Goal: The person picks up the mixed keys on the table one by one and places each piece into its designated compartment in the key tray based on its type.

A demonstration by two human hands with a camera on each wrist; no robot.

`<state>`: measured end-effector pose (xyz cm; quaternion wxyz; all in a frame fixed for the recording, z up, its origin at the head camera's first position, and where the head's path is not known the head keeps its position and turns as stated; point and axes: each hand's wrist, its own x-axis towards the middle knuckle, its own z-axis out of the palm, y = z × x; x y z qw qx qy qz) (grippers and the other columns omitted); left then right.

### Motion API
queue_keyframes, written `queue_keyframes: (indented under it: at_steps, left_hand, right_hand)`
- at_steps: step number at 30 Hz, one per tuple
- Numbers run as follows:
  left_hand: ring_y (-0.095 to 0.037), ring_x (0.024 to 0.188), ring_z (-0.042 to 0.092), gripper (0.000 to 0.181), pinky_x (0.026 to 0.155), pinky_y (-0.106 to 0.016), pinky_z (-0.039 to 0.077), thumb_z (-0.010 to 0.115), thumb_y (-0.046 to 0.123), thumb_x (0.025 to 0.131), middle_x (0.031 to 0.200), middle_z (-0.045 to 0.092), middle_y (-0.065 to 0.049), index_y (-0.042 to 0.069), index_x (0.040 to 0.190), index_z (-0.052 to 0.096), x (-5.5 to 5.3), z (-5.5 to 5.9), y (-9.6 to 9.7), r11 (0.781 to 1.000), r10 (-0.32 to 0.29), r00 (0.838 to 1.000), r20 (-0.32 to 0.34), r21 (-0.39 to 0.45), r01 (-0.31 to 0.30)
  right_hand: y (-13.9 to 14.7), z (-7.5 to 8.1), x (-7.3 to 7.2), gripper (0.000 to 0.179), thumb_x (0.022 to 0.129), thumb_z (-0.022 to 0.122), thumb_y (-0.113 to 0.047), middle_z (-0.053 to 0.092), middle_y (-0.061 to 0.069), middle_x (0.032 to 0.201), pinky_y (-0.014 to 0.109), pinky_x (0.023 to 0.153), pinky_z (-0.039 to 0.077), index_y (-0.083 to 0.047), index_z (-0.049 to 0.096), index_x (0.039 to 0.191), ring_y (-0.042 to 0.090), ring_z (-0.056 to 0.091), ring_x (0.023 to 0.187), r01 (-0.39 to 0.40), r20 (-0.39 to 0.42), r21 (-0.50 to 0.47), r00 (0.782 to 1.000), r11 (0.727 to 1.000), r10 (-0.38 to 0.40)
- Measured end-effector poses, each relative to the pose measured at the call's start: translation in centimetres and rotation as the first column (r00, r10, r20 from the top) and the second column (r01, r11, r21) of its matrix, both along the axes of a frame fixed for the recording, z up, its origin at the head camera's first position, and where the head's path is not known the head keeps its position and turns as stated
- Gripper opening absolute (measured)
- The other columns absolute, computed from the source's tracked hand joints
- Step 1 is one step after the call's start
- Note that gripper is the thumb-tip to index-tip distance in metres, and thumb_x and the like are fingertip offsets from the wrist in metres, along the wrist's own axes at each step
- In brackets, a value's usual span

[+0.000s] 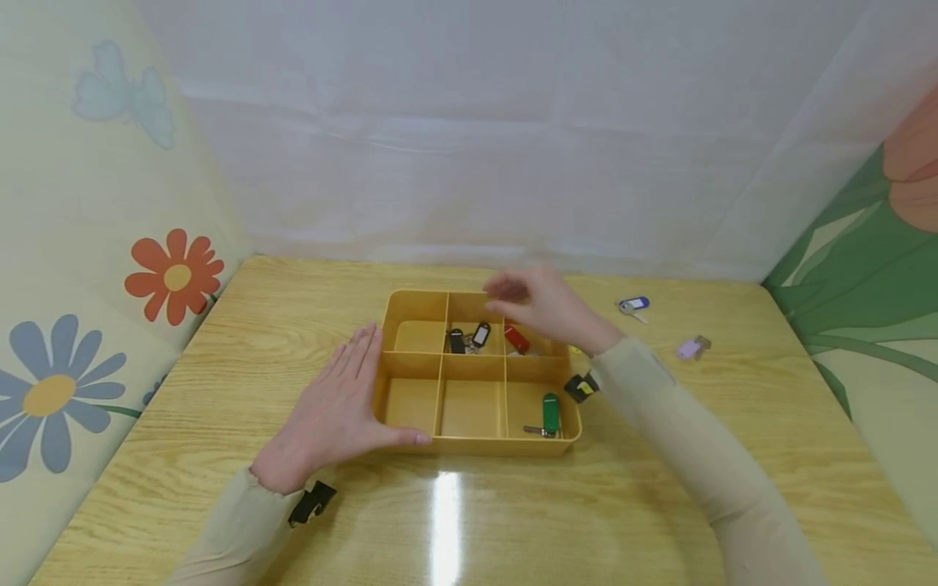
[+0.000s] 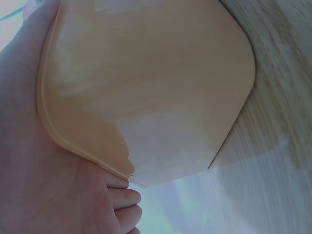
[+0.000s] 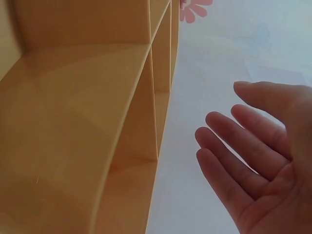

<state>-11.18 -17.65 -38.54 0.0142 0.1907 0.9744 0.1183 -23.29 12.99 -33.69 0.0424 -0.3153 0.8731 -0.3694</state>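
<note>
A yellow organizer box (image 1: 476, 446) with several compartments lies on the table. My left hand (image 1: 337, 407) rests along its left side, fingers straight and thumb over the front rim; the left wrist view shows the palm against the box wall (image 2: 146, 87). Above the back row hovers my right hand (image 1: 545, 305), its fingers loosely bent with nothing between them in the right wrist view. Black-tagged keys (image 1: 469, 338) lie in the back middle compartment, a red key tag (image 1: 516, 338) in the back right one, partly under the hand. A green-tagged key (image 1: 550, 413) sits front right.
To the right of the box, a blue-tagged key (image 1: 634, 304) and a lilac-tagged key (image 1: 690, 348) lie on the wooden table (image 1: 733, 423). A bit of yellow (image 1: 575, 350) shows beside the right sleeve. A white cloth (image 1: 469, 146) hangs behind the table.
</note>
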Motion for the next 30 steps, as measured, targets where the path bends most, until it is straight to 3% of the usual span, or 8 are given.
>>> queue_keyframes:
  at_steps: [10, 21, 30]
  left_hand:
    - [-0.029, 0.154, -0.003, 0.149, 0.124, -0.05, 0.009, 0.051, 0.099, 0.064, 0.168, -0.009, -0.015, 0.005, 0.16, -0.012, -0.1, -0.1, 0.0, 1.0, 0.002, 1.0, -0.006, 0.004, -0.002]
    - [-0.029, 0.154, -0.003, 0.149, 0.124, -0.05, 0.009, 0.051, 0.099, 0.064, 0.168, -0.01, -0.015, 0.005, 0.16, -0.012, -0.1, -0.2, 0.0, 1.0, -0.002, 1.0, -0.012, 0.001, 0.002]
    - [-0.029, 0.154, -0.004, 0.149, 0.124, -0.05, 0.009, 0.051, 0.099, 0.064, 0.168, -0.01, -0.014, 0.005, 0.16, -0.012, -0.2, -0.2, 0.0, 1.0, 0.001, 1.0, -0.004, -0.001, -0.001]
  right_hand:
    - [0.7, 0.0, 0.5, 0.032, 0.098, 0.071, -0.024, 0.071, 0.009, 0.121, 0.042, 0.098, 0.054, -0.007, 0.07, 0.124, 0.018, 0.066, 0.108, -0.004, -0.027, -0.018, 1.0, 1.0, 0.004]
    - [1.4, 0.1, 1.0, 0.035, 0.099, 0.07, -0.032, 0.069, 0.004, 0.126, 0.047, 0.104, 0.049, -0.012, 0.069, 0.128, 0.028, 0.062, 0.119, 0.024, -0.022, -0.018, 0.999, 1.0, -0.025]
    - [2.0, -0.3, 1.4, 0.037, 0.098, 0.071, -0.03, 0.068, 0.005, 0.127, 0.047, 0.106, 0.047, -0.008, 0.069, 0.128, 0.025, 0.061, 0.12, 0.032, -0.015, -0.047, 0.999, 0.998, -0.033]
